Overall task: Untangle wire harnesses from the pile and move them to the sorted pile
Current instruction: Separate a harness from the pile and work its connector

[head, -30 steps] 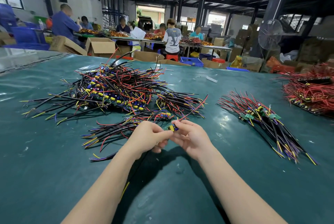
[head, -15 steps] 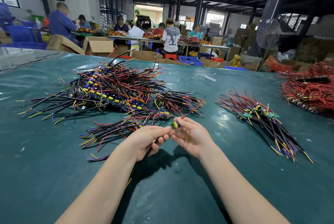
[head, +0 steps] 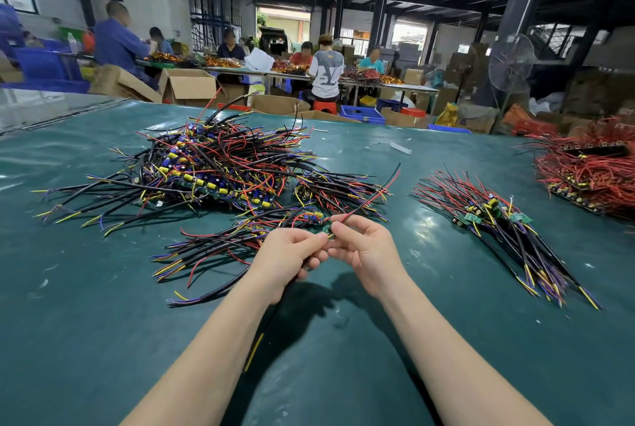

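The green surface point(head: 103, 339) carries a big tangled pile point(head: 213, 168) of harnesses at left, a looser bunch point(head: 220, 247) just nearer, a sorted pile point(head: 498, 226) well apart at right, a red wire heap point(head: 591, 171) at the far right and a white scrap point(head: 400, 147) behind.

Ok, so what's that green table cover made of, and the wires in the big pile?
Table cover: probably glossy teal vinyl or similar plastic sheet; it reflects the ceiling lights and lies in soft wrinkles. Tangled pile: wires look plastic-insulated, with smooth black, red, yellow and blue jackets that bend freely; any metal core is not visible.
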Motion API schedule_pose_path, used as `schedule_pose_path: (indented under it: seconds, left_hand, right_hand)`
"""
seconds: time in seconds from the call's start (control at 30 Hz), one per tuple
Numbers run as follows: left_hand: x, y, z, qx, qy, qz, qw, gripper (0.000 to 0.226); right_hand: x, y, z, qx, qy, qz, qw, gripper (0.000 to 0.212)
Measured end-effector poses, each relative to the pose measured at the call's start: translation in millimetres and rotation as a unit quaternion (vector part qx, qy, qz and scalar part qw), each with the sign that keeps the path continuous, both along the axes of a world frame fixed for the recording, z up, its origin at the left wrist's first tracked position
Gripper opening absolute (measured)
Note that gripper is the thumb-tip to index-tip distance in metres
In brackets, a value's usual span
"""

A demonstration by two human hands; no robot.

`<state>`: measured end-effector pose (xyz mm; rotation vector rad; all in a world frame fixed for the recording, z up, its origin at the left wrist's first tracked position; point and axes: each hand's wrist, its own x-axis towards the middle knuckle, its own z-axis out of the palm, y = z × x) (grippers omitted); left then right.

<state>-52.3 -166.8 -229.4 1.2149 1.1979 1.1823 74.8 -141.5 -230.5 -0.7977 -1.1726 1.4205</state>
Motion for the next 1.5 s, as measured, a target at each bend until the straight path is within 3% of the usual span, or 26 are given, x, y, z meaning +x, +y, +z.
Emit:
schedule_pose_path:
  seconds: [0.23,0.43,0.5,0.57,0.63,0.7,0.83,0.97,1.1,1.17,1.23,1.33,1.5]
  left_hand:
    - [0,-4,0,0.031,0.107,-0.07,0.991,0.025]
    - [2,-2,1,-0.015,0.063,-0.073,0.995,0.025]
    - [7,-1,0,0.026,0.184,-0.025,0.982,0.025]
    - [7,1,-1,0.099,0.345,0.03,0.933,0.024]
    - [6,1,-1,0.129,0.396,0.033,0.909,0.024]
    - [6,1,0,0.124,0.366,-0.006,0.922,0.025]
    - [6,-2,-4,0.044,0.191,-0.054,0.979,0.024]
    - [7,-7,-6,0.007,0.198,-0.122,0.973,0.023]
    - [3,-9,1,-0.036,0.079,-0.201,0.976,0.024]
    - [-4,-10,3,-0.055,0.086,-0.195,0.975,0.019]
    - [-13,-9,4,-0.034,0.164,-0.154,0.974,0.017]
    - [-20,-8,6,0.031,0.261,-0.13,0.956,0.025]
    - [-10,-12,11,0.014,0.102,-0.241,0.965,0.033]
  right_hand:
    - [6,2,-3,0.008,-0.025,-0.016,1.0,0.015]
    - [8,8,-4,-0.028,0.007,-0.047,0.998,0.018]
    - [12,11,-5,-0.019,-0.015,-0.089,0.996,0.019]
    - [11,13,-8,0.01,-0.038,-0.118,0.992,0.02]
    - [8,12,-10,0.026,-0.038,-0.139,0.989,0.02]
    - [7,13,-11,0.029,-0.027,-0.141,0.989,0.019]
    - [13,17,-12,-0.018,-0.01,-0.146,0.989,0.018]
    - [32,21,-10,-0.059,-0.002,-0.17,0.984,0.02]
    - [41,24,-7,-0.068,-0.009,-0.135,0.988,0.017]
    - [44,25,-7,-0.103,0.054,-0.146,0.982,0.018]
    - [49,29,-8,-0.123,0.119,-0.181,0.968,0.021]
    - [54,33,-10,-0.118,0.13,-0.224,0.959,0.023]
    - [47,33,-9,-0.144,0.187,-0.231,0.944,0.024]
